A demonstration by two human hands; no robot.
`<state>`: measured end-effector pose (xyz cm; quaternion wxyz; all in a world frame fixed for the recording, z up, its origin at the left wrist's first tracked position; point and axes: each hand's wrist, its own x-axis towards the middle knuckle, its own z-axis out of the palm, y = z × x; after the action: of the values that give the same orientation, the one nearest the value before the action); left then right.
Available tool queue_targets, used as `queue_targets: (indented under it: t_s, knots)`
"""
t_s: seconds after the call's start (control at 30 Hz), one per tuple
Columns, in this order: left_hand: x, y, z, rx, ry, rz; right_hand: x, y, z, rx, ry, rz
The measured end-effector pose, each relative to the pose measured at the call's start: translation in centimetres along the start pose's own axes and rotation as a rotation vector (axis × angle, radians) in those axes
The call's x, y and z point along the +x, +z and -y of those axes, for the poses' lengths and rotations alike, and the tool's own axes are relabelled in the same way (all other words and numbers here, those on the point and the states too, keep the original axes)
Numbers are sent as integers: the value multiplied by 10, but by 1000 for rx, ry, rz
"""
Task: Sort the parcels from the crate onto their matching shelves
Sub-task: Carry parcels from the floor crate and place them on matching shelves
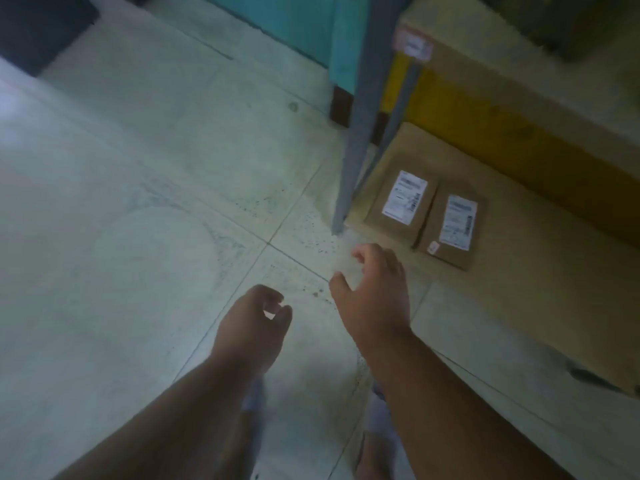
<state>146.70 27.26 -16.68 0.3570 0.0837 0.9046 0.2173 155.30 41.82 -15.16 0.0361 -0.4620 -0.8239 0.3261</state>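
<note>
Two small brown parcels lie side by side on the lowest shelf board (540,271) at the right: the left parcel (400,207) and the right parcel (453,233), each with a white label. My right hand (372,289) hovers just in front of them over the floor, fingers loosely curled and holding nothing. My left hand (252,320) hangs lower and to the left, also loosely curled and empty. The crate is not in view.
A grey shelf post (356,143) stands on the tiled floor (138,202) beside the parcels. Above is a yellow shelf beam (485,123) with a large cardboard box (519,64) on it. A teal wall panel (311,26) is behind. My feet show at the bottom.
</note>
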Motion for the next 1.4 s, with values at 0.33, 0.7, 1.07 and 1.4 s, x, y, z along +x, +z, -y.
queue_targets:
  t_s: [0.33, 0.7, 1.07, 1.4]
  knots:
    - [-134, -296, 71, -110, -56, -251, -97, -83, 303, -73, -374, 286]
    - [-135, -479, 70, -73, -7, -378, -104, -138, 507, -55, -697, 317]
    - [-6, -640, 68, -189, -146, -542, 42, -82, 697, -155, -984, 481]
    - [104, -784, 145, -297, -241, -577, 90, 48, 897, -144, -1074, 524]
